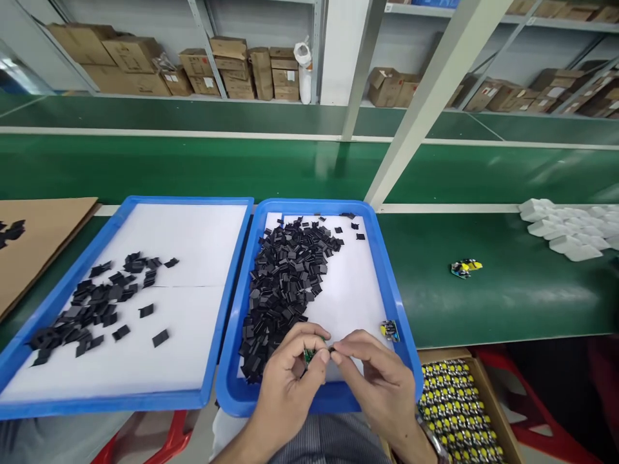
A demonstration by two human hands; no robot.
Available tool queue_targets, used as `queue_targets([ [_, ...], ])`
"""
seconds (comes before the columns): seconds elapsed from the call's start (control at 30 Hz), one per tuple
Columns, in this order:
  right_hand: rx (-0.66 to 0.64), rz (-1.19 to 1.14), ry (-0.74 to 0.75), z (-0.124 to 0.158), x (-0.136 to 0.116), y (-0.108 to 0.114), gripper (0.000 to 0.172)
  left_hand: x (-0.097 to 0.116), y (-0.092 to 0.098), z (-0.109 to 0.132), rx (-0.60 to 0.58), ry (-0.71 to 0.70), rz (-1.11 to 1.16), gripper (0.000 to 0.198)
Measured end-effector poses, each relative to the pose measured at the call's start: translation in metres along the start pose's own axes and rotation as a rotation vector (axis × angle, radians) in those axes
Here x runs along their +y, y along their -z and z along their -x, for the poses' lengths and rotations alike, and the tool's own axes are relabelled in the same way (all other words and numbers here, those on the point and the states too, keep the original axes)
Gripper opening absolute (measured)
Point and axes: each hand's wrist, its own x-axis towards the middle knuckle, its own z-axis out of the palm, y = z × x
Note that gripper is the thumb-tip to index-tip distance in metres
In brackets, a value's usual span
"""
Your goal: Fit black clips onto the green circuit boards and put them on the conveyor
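My left hand [293,380] is closed around a small green circuit board [308,354], mostly hidden by the fingers. My right hand [374,380] pinches a small black piece [331,350] against the board's side, fingertips nearly meeting the left ones. Both hands are over the near edge of a blue tray [394,290] with a white lining. Many black pieces [285,270] are heaped along its left side. A small board with yellow parts [389,330] rests at the tray's right rim.
Another blue tray [191,399] with black pieces stands left, beside cardboard [43,232]. On the green table [435,309] lie a yellow-topped part [465,267] and white pieces [570,229]. A box of yellow-topped boards [459,412] sits low right. A slanted post [425,103] rises behind.
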Motion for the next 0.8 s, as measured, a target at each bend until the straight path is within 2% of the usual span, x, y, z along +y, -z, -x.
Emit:
queue_targets([
  [0.1,0.021,0.057,-0.013,-0.006,-0.005,0.004,0.031,-0.002,0.004,0.001,-0.013,0.013,0.089,0.016],
  [0.27,0.051,0.076,-0.073,-0.006,-0.007,0.015,0.033,-0.005,0.007,0.005,-0.158,0.067,0.287,0.040],
  [0.4,0.022,0.059,-0.086,0.001,-0.007,0.012,0.034,-0.009,0.008,0.011,-0.140,0.097,0.402,0.046],
  [0.53,-0.004,0.140,-0.031,0.005,-0.012,0.006,0.032,-0.011,0.010,0.017,-0.162,0.123,0.338,0.036],
  [0.67,-0.031,0.211,0.023,0.007,-0.018,0.002,0.032,-0.010,0.015,0.021,-0.163,0.103,0.333,0.037],
  [0.8,-0.035,0.154,0.002,0.012,-0.019,0.001,0.033,-0.008,0.021,0.020,-0.134,0.174,0.294,0.033],
])
